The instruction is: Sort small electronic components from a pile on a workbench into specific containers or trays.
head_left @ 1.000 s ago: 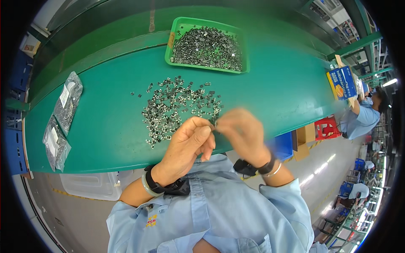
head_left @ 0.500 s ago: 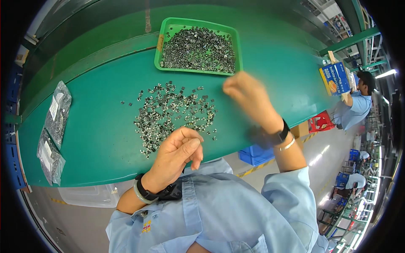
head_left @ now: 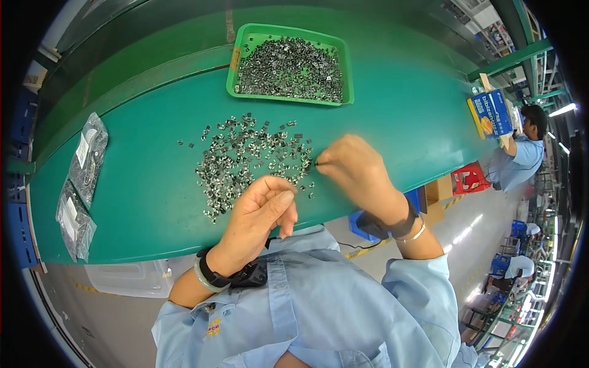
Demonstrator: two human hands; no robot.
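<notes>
A loose pile of small black-and-silver metal parts (head_left: pixel 230 162) is spread over the green tabletop (head_left: pixel 147 202). My right hand (head_left: pixel 356 165), slightly blurred, is at the pile's right edge, thumb and fingers pinched together, with a small dark part (head_left: pixel 316 164) at their tips. Close to the pile's near side is my left hand (head_left: pixel 261 211), its fingers curled in and the thumb laid against them; whatever they may hold is hidden. Beyond the pile, a green tray (head_left: pixel 288 99) contains many more of the same kind of parts.
Two clear plastic bags of dark parts, an upper bag (head_left: pixel 89 156) and a lower bag (head_left: pixel 73 224), lie at the left. A blue box (head_left: pixel 491 113) stands at the far right beside a co-worker (head_left: pixel 521 147). Below the table are a clear bin (head_left: pixel 126 279) and a red crate (head_left: pixel 469 178).
My right hand has come down and slightly left, from near the tray's corner to the pile's right edge. My left hand has barely moved.
</notes>
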